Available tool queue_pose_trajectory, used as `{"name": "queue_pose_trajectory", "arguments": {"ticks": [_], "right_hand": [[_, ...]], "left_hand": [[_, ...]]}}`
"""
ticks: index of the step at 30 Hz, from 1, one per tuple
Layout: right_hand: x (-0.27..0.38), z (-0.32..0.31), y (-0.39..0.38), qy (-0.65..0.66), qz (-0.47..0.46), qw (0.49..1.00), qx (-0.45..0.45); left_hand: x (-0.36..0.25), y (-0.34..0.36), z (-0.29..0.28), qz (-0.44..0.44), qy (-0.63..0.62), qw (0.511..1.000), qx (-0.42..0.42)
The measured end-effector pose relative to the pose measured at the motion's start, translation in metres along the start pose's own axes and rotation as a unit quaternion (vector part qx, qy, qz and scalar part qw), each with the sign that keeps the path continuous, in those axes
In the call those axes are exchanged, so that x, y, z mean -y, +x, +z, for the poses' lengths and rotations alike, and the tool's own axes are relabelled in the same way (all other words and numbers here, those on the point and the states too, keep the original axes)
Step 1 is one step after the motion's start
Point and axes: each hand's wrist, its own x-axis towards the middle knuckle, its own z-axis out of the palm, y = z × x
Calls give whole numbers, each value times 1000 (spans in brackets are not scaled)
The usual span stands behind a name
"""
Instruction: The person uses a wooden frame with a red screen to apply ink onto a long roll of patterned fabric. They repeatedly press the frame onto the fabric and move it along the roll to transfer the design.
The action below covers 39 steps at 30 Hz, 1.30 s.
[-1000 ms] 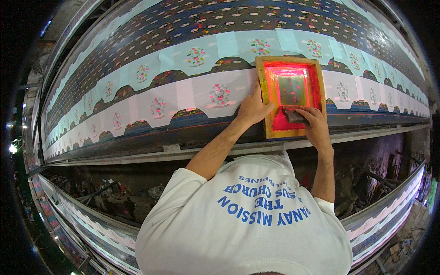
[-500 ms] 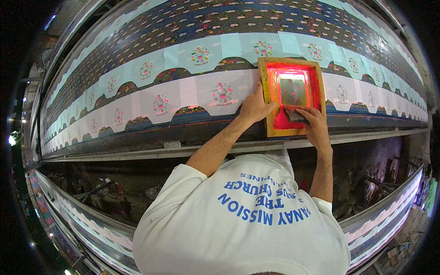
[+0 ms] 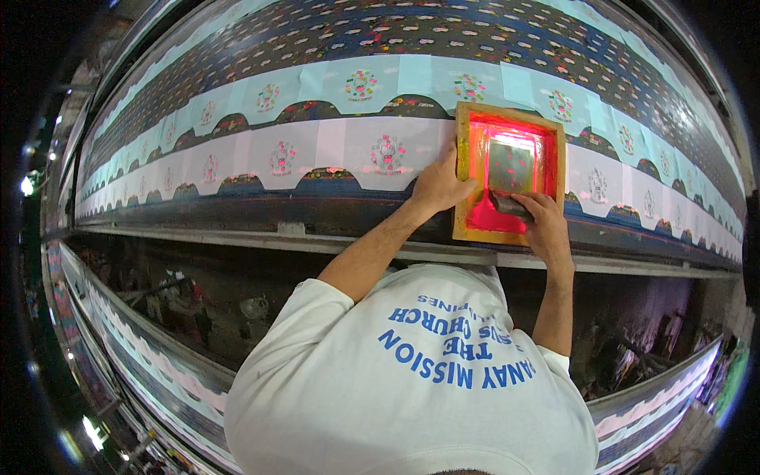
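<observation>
A wooden screen-printing frame (image 3: 467, 226) lies on the pale pink row of cut fabric panels, its mesh coated with bright pink-red ink around a greyish-green window. My left hand (image 3: 440, 187) grips the frame's left side, thumb over the wood and fingers along its outer edge. In my right hand (image 3: 546, 225) is a dark squeegee (image 3: 511, 206), held between thumb and fingers. Its blade rests inside the frame, at the near end of the window. The panel under the frame is mostly hidden.
Printed pink panels (image 3: 336, 146) run along the table's near side, with a light blue row (image 3: 317, 87) behind them. The long dark table (image 3: 237, 207) ends at a pale ledge (image 3: 290, 229) before me. Another table with fabric strips (image 3: 150, 368) stands behind me, across a cluttered gap.
The whole view has shifted and turned slightly, so the table and frame appear a little farther right and lower. Both hands keep their holds; the squeegee stays near the window's near end.
</observation>
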Motion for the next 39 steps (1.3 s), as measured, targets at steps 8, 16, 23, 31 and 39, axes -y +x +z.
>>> {"name": "queue_pose_trajectory", "arguments": {"ticks": [8,16,23,31,39], "right_hand": [[-24,-8,23,-24,-80,995,48],[-32,-12,30,-10,-155,987,27],[-40,-7,35,-12,-185,982,28],[-47,-3,26,-38,-229,973,3],[-39,-4,18,-16,-233,972,9]], "left_hand": [[-3,-14,13,-51,110,992,-33],[-36,-54,21,-105,155,975,-116],[-31,-83,43,-71,112,960,-247],[-30,-97,58,32,80,913,-398],[-33,-106,62,66,70,890,-446]]}}
